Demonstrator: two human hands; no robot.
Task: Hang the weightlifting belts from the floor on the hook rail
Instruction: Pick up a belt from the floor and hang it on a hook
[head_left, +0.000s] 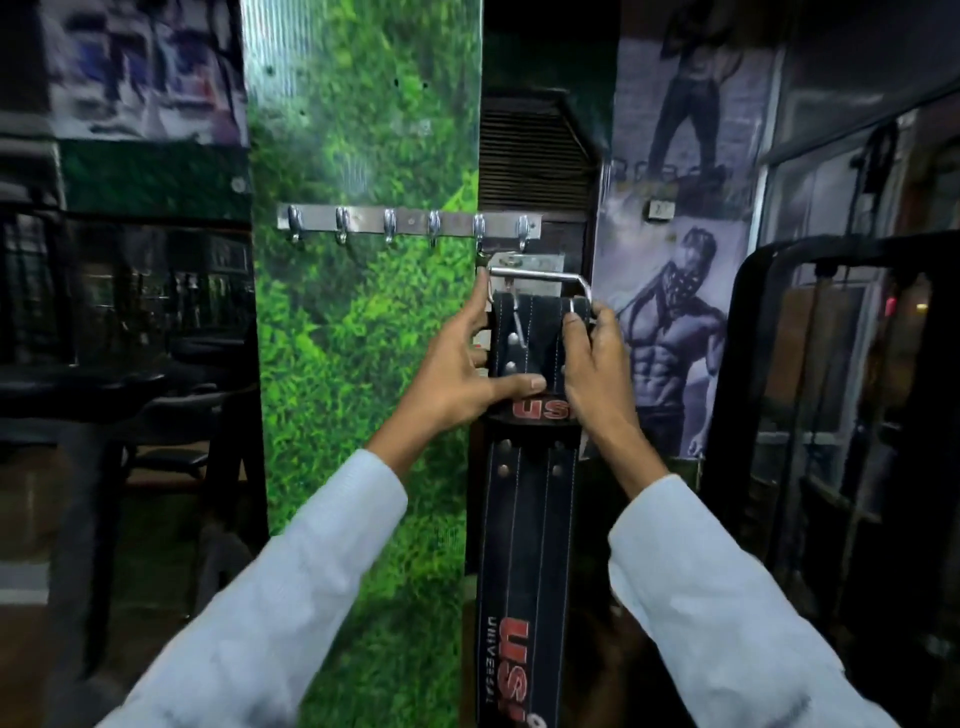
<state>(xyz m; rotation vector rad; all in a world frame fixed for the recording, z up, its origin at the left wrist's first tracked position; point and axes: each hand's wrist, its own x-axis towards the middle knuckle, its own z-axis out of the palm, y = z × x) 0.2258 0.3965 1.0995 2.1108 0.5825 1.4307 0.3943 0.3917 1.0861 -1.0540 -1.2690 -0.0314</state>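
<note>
A black leather weightlifting belt (530, 525) with red lettering hangs down in front of me, its steel buckle (540, 275) raised just under the right end of the hook rail (410, 221). The rail is a metal strip with several hooks, fixed on a green grass-patterned pillar. My left hand (467, 364) grips the belt's left edge near the buckle, index finger stretched up to the buckle's corner by a hook. My right hand (597, 364) holds the belt's right edge just below the buckle. Whether the buckle rests on a hook is unclear.
The other hooks on the rail are bare. A dark slatted vent (535, 156) sits behind the rail's right end. Posters of athletes (670, 332) cover the wall to the right. A black machine frame (779, 364) stands at right, benches (104, 384) at left.
</note>
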